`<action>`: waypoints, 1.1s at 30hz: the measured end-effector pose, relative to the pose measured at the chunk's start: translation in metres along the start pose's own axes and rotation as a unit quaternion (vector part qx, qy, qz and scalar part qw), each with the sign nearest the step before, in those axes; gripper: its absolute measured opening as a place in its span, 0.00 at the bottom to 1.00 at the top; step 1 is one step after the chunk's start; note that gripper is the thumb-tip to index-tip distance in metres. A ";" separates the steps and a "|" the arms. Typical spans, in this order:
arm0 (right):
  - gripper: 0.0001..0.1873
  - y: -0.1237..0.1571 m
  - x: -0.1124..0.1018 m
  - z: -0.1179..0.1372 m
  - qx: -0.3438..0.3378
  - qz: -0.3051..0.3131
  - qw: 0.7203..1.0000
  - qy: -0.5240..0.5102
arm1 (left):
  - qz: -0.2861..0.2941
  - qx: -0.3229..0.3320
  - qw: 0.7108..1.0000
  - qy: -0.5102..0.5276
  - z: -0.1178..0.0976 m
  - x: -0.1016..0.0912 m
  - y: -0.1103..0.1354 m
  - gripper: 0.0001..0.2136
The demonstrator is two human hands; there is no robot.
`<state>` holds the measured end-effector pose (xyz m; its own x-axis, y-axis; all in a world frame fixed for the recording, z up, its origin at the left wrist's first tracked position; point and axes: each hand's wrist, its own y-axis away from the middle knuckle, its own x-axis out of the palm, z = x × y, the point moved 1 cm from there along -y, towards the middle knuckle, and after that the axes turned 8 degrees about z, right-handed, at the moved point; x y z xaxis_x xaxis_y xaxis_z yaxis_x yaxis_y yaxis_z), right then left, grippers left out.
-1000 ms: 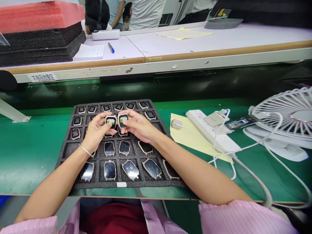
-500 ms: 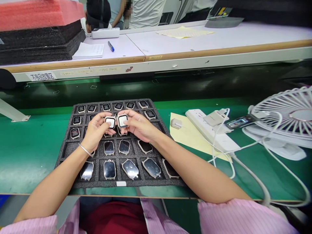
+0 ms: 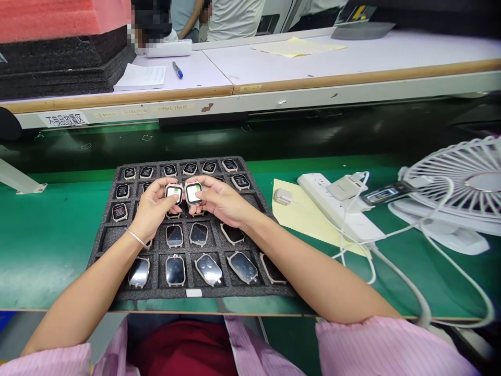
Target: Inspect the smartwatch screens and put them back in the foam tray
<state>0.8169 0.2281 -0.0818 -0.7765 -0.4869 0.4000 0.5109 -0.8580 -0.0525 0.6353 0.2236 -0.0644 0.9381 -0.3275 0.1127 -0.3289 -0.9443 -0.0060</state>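
My left hand [image 3: 154, 206] is closed on a square smartwatch [image 3: 173, 192], its thumb lying over the lower part of the lit screen. Close beside it, my right hand [image 3: 223, 202] grips a second smartwatch [image 3: 191, 194] with the thumb on its screen. Both screens glow white with a patch of green. The pair is held above a dark grey foam tray [image 3: 111, 271] whose pockets hold several strapless watches. Watches in the far rows show text on black screens; a nearer one [image 3: 175, 270] has a dark, shiny screen. My hands hide part of the middle rows.
On the right, a white power strip [image 3: 319, 188] with cables lies by yellow paper [image 3: 291, 219] and a white fan [image 3: 465, 183]. Behind is a raised shelf [image 3: 282, 57] with a pen [image 3: 177, 70] and stacked foam [image 3: 58, 62]. People are beyond it.
Both watch screens have changed from a white grid of icons to white with a green patch. My hands stay in nearly the same place, each with its watch.
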 end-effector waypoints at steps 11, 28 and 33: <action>0.20 0.000 -0.001 0.000 -0.007 0.009 1.000 -0.012 | 0.010 0.012 1.000 0.015 0.002 -0.002 -0.002 0.21; 0.23 0.001 0.000 0.000 -0.006 0.026 1.000 -0.004 | 0.024 0.017 0.999 0.034 0.002 0.000 -0.002 0.24; 0.25 0.001 0.000 0.001 -0.005 0.020 1.000 -0.003 | 0.024 0.017 0.999 0.042 0.002 0.000 -0.003 0.28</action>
<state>0.8176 0.2271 -0.0810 -0.7529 -0.5198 0.4037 0.5377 -0.8395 -0.0782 0.6361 0.2262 -0.0669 0.9081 -0.3707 0.1950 -0.3689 -0.9283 -0.0468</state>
